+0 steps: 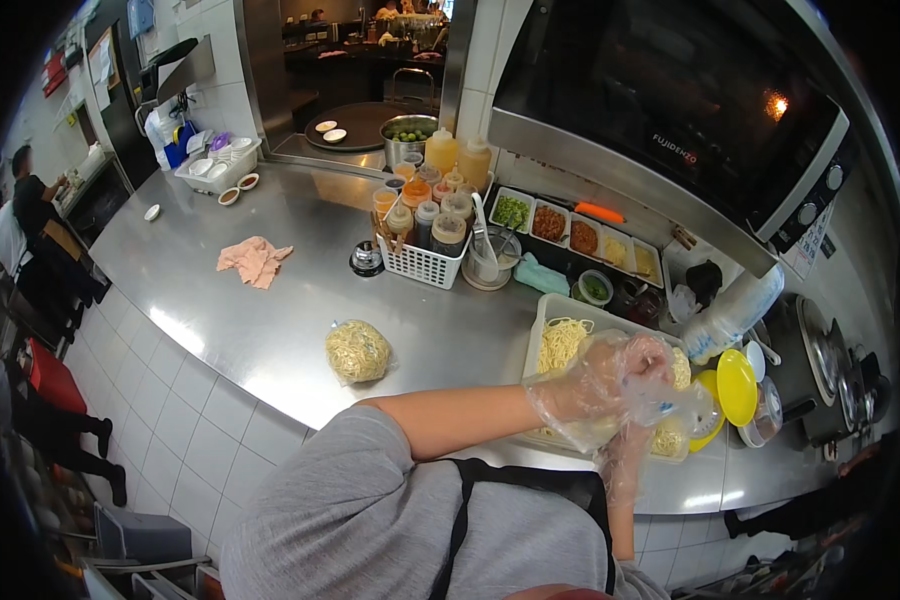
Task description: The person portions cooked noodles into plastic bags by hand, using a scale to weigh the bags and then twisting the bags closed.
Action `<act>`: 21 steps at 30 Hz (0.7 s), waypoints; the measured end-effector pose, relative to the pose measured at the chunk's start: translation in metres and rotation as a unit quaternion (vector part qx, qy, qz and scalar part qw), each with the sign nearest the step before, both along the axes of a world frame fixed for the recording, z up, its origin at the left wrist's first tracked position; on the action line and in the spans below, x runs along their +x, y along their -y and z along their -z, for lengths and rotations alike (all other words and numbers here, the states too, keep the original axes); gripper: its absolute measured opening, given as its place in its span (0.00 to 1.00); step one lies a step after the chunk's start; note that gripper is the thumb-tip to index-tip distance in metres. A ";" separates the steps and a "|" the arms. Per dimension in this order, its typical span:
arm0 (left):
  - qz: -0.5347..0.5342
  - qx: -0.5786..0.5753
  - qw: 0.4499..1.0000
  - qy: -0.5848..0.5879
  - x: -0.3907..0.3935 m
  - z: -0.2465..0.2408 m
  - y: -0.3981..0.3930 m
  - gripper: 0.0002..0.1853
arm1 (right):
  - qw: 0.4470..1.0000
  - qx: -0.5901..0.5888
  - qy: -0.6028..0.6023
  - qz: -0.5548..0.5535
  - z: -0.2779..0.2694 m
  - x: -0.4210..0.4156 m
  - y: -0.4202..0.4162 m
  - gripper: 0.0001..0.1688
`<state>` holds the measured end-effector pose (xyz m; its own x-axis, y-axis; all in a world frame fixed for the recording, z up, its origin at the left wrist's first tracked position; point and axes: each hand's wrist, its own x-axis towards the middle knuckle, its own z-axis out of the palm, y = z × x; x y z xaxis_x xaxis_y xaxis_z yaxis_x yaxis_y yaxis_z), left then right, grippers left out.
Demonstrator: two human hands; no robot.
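Observation:
Both my hands wear loose clear plastic gloves and meet over a white plastic tub (544, 311) of noodles. My left hand (615, 367) reaches across the tub from the left, its fingers curled near a crumpled clear plastic bag (664, 401). Lower down, my right hand (630, 450) comes up from the front edge, largely hidden behind plastic. Which hand grips the bag cannot be told. Pale noodles (562, 341) lie loose at the tub's left end, and bundled noodles (667, 439) show at its right. A tied bag of noodles (358, 352) rests on the steel counter (292, 330).
Behind the tub stand a white basket of sauce bottles (424, 262), a call bell (366, 259) and a row of topping trays (549, 223). A microwave (667, 112) overhangs the right. Yellow plates (736, 388) and a scale stand beside the tub. A cloth (255, 260) lies left. Other people stand farther off.

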<state>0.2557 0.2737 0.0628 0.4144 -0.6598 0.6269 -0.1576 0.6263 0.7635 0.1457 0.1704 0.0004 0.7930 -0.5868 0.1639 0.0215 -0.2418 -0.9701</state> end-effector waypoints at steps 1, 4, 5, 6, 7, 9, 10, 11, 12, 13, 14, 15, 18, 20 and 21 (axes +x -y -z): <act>-0.025 0.008 1.000 0.015 0.001 -0.002 0.001 0.14 | 0.999 -0.019 -0.045 -0.001 0.015 0.001 0.014 0.28; -0.061 0.027 0.998 0.018 0.010 -0.018 -0.004 0.13 | 0.996 -0.089 -0.003 0.020 0.014 0.004 0.012 0.37; -0.075 0.032 0.997 0.014 0.011 -0.023 -0.010 0.12 | 0.994 -0.102 0.027 -0.007 -0.003 0.010 0.007 0.38; -0.157 0.070 0.985 0.009 0.014 -0.022 -0.006 0.13 | 0.991 -0.115 0.057 -0.030 -0.020 0.015 0.003 0.40; -0.137 0.097 0.986 0.001 0.017 -0.020 -0.004 0.14 | 0.987 -0.116 0.072 -0.081 -0.035 0.019 0.005 0.41; -0.088 0.152 0.984 -0.018 0.015 -0.029 -0.007 0.16 | 0.971 -0.167 0.121 -0.120 -0.071 0.021 0.001 0.42; -0.095 0.144 0.985 0.026 0.016 -0.026 -0.007 0.17 | 0.956 -0.216 0.160 -0.117 -0.090 0.025 -0.009 0.41; -0.102 0.136 0.983 0.070 0.016 -0.020 -0.006 0.18 | 0.937 -0.264 0.198 -0.113 -0.100 0.026 -0.015 0.41; -0.109 0.127 0.979 0.116 0.016 -0.013 -0.004 0.19 | 0.950 -0.230 0.163 -0.133 -0.101 0.025 -0.013 0.37; -0.129 0.115 0.976 0.136 0.018 -0.004 -0.001 0.20 | 0.948 -0.241 0.178 -0.109 -0.107 0.025 -0.022 0.29; -0.146 0.101 0.972 0.156 0.019 0.004 0.005 0.21 | 0.944 -0.255 0.191 -0.082 -0.116 0.023 -0.036 0.22; -0.164 0.088 0.967 0.175 0.019 0.013 0.009 0.22 | 0.953 -0.189 0.218 -0.086 -0.112 0.025 -0.034 0.20; -0.222 0.209 0.878 0.369 0.016 0.017 -0.002 0.15 | 0.928 0.154 0.315 -0.128 -0.076 0.020 0.019 0.25; -0.305 0.225 0.787 0.487 0.022 0.031 -0.005 0.14 | 0.921 0.201 0.308 -0.126 -0.075 0.016 0.020 0.24; -0.319 0.209 0.781 0.494 0.022 0.032 -0.008 0.13 | 0.918 0.225 0.303 -0.120 -0.073 0.012 0.021 0.25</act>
